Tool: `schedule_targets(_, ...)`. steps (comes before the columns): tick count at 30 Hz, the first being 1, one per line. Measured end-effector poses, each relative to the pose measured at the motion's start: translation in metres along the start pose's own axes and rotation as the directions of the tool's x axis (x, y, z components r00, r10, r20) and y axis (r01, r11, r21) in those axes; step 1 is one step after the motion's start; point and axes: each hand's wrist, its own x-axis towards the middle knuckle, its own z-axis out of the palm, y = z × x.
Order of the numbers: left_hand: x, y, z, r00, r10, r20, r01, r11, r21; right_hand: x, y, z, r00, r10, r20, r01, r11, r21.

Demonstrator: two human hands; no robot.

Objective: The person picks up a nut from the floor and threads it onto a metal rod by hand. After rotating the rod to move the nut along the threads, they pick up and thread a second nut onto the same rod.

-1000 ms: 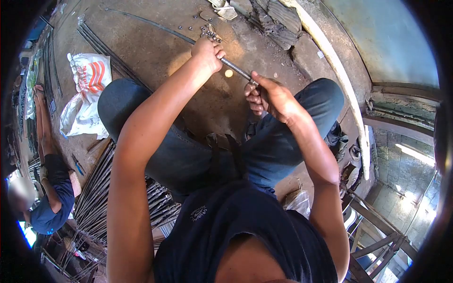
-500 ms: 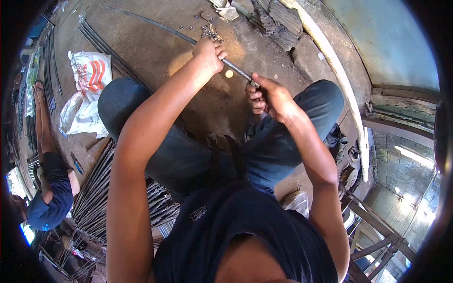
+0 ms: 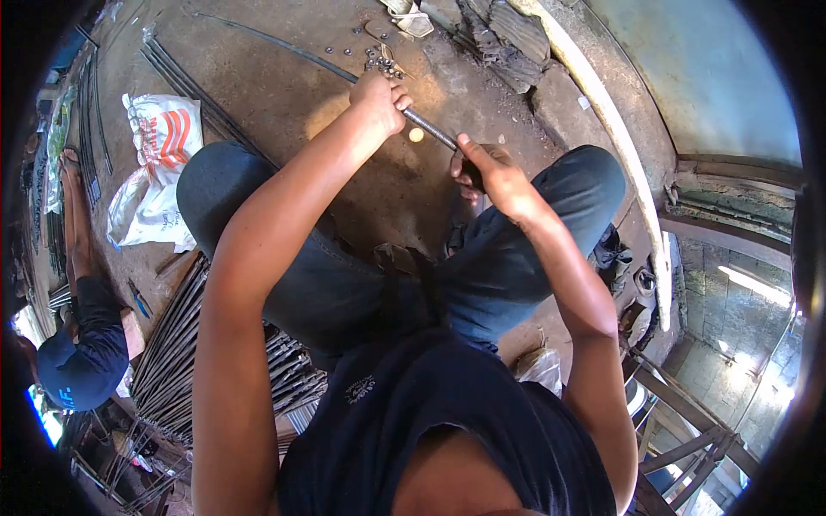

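Head view: rod point(image 3: 428, 129) lies upper centre of frame, long axis running upper left to lower right, spanning both hands. Left hand point(image 3: 379, 96) fisted around its upper-left end; right hand point(image 3: 490, 172) closed on the lower-right end (fingers partly hidden). Loose nuts point(image 3: 379, 58) just above the left hand. Floor point(image 3: 284, 95) bare between the knees; rod bundle point(image 3: 185, 344) lower left.
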Motion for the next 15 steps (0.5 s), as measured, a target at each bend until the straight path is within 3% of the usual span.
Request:
schedule_targets(1,0.0,0.001,0.0,1.0,-0.007,-0.009,0.007,1.0,0.007,-0.001,0.0,0.003,0.965,-0.223,-0.137,0.159,0.916,-0.369)
schedule_targets(2,0.001,0.002,-0.002,1.0,-0.004,-0.014,0.004,1.0,0.004,-0.001,0.001,0.007,0.868,-0.465,-0.175,0.224,0.681,-0.697)
schedule_targets(3,0.002,0.002,-0.004,1.0,-0.005,0.01,0.005,1.0,-0.016,-0.002,0.001,0.01,0.87,-0.464,-0.17,0.227,0.681,-0.697)
schedule_targets(5,0.006,0.002,-0.007,0.999,-0.003,0.033,0.004,0.999,-0.036,-0.005,-0.004,0.014,0.692,-0.722,0.003,0.398,0.377,-0.836)
schedule_targets(7,0.002,0.004,-0.005,0.999,0.003,0.044,-0.002,1.0,-0.01,-0.009,-0.009,0.016,0.681,-0.731,0.039,0.401,0.327,-0.856)
schedule_targets(9,-0.001,0.007,-0.003,0.999,0.005,0.054,-0.004,1.0,-0.029,-0.01,-0.01,0.017,0.631,-0.772,0.072,0.311,0.167,-0.936)
schedule_targets(10,-0.002,0.008,-0.002,0.998,0.006,0.067,-0.003,0.999,-0.049,-0.01,-0.01,0.017,0.632,-0.771,0.074,0.312,0.166,-0.935)
schedule_targets(15,-0.006,0.011,0.002,0.998,0.008,0.067,-0.003,0.998,-0.069,-0.004,-0.009,0.007,0.549,-0.797,0.25,0.253,-0.127,-0.959)
